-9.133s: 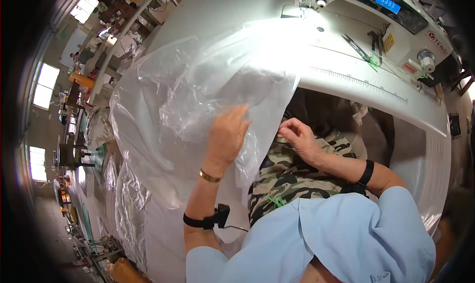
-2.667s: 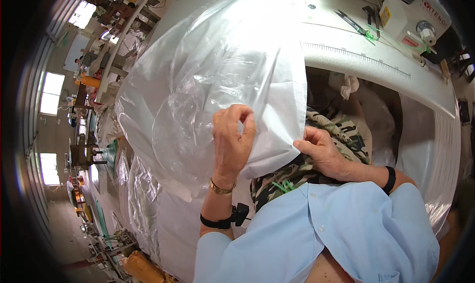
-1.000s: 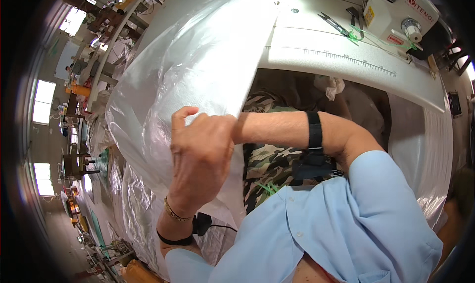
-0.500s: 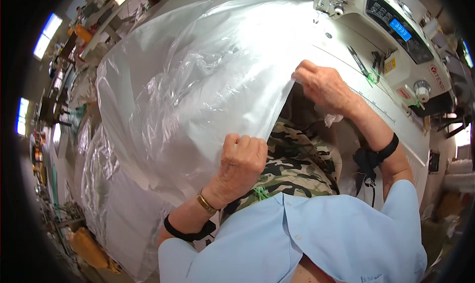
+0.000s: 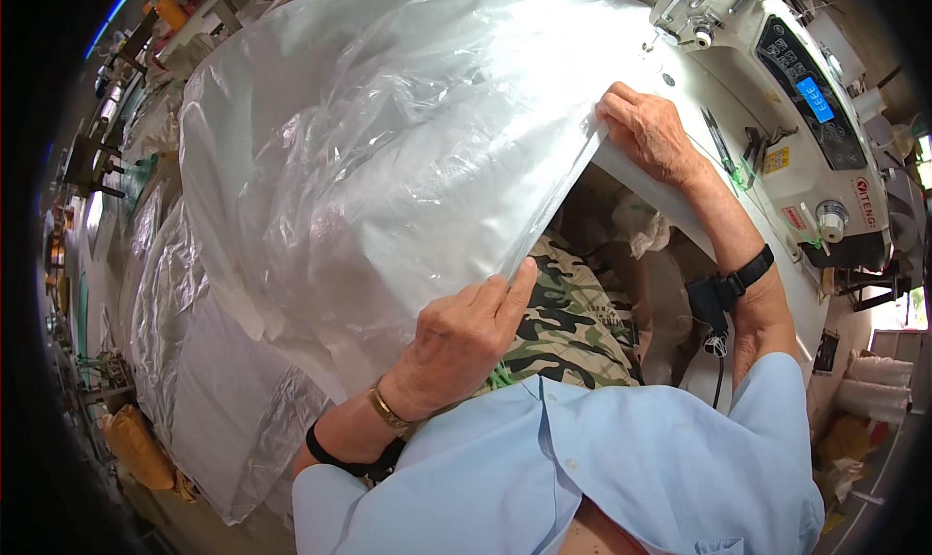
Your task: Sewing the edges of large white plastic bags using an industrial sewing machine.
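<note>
A large sheet of translucent white plastic point(image 5: 388, 181) spreads over the sewing table and hangs down toward my lap, wrinkled and shiny. My right hand point(image 5: 649, 135) pinches a far corner of its folded edge beside the sewing machine point(image 5: 825, 137). Nearer my body, my left hand point(image 5: 466, 334) grips the same edge, with the index finger lying along it and the thumb hidden. The edge runs fairly straight between the two hands. Under the machine's lit head, the needle area lies just beyond my right hand.
Black tweezers point(image 5: 719, 139) and a small dark tool point(image 5: 752, 149) with green thread lie on the machine bed. More plastic sheeting point(image 5: 228, 390) hangs at the left. Camouflage cloth point(image 5: 573, 322) covers my lap. An orange-yellow bundle point(image 5: 139, 448) sits at lower left.
My right hand has moved slightly up and right with the sheet's edge. My left hand has shifted a little down and left, its index finger straightening. The whole view has also shifted.
</note>
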The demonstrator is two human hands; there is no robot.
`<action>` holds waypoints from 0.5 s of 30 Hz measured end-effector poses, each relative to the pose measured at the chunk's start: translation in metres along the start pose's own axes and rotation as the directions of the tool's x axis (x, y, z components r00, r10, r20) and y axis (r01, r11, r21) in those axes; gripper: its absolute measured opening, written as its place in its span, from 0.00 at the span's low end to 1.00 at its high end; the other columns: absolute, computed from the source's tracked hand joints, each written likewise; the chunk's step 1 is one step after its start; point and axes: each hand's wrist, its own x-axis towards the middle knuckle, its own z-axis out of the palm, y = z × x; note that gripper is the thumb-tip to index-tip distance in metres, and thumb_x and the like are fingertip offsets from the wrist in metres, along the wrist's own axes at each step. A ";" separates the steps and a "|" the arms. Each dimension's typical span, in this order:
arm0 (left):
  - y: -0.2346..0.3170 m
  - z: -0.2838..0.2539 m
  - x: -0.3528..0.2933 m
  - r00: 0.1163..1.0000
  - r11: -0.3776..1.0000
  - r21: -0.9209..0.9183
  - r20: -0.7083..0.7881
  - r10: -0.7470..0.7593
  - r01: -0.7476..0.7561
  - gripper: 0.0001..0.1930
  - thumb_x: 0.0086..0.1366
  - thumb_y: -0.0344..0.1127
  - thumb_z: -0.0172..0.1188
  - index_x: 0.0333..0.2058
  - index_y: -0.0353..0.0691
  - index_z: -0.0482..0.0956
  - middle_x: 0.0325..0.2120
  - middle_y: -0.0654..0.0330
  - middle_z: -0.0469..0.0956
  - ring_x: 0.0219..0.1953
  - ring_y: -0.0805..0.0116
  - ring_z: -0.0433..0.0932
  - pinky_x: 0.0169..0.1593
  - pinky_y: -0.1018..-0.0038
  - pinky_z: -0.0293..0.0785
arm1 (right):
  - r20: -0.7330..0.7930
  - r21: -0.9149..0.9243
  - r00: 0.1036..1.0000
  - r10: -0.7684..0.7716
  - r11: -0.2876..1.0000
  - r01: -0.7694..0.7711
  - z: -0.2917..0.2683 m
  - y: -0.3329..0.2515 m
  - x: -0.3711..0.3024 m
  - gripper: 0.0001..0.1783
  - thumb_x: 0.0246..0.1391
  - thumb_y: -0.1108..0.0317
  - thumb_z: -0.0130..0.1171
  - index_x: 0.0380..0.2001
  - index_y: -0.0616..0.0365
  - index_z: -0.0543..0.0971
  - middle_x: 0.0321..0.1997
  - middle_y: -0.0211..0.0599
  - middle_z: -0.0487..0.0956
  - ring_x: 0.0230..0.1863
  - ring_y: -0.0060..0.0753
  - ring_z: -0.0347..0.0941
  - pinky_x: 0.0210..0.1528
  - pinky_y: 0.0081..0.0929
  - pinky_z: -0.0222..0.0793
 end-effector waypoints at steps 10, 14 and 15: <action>-0.021 0.016 0.005 0.981 0.970 -0.186 0.143 -0.133 0.158 0.26 0.54 0.22 0.56 0.54 0.32 0.74 0.27 0.55 0.72 0.23 0.58 0.75 0.27 0.66 0.70 | -0.094 -0.011 0.984 0.152 0.988 -0.154 0.010 0.007 0.007 0.07 0.54 0.66 0.62 0.37 0.52 0.77 0.37 0.34 0.76 0.31 0.40 0.76 0.36 0.37 0.72; -0.021 0.026 0.026 0.986 0.934 -0.332 0.145 -0.087 0.131 0.15 0.53 0.24 0.56 0.42 0.35 0.79 0.25 0.55 0.70 0.22 0.58 0.74 0.27 0.65 0.69 | -0.199 -0.127 0.946 0.255 0.951 -0.283 0.017 0.009 0.002 0.08 0.55 0.60 0.61 0.36 0.50 0.80 0.40 0.31 0.78 0.41 0.33 0.75 0.54 0.46 0.65; -0.021 0.028 0.032 0.987 0.935 -0.339 0.153 -0.052 0.102 0.15 0.53 0.24 0.56 0.42 0.35 0.79 0.25 0.55 0.70 0.22 0.58 0.74 0.27 0.65 0.69 | -0.261 -0.204 0.942 0.210 0.942 -0.266 0.016 0.011 0.000 0.10 0.55 0.58 0.60 0.36 0.49 0.81 0.40 0.30 0.79 0.44 0.32 0.74 0.59 0.51 0.61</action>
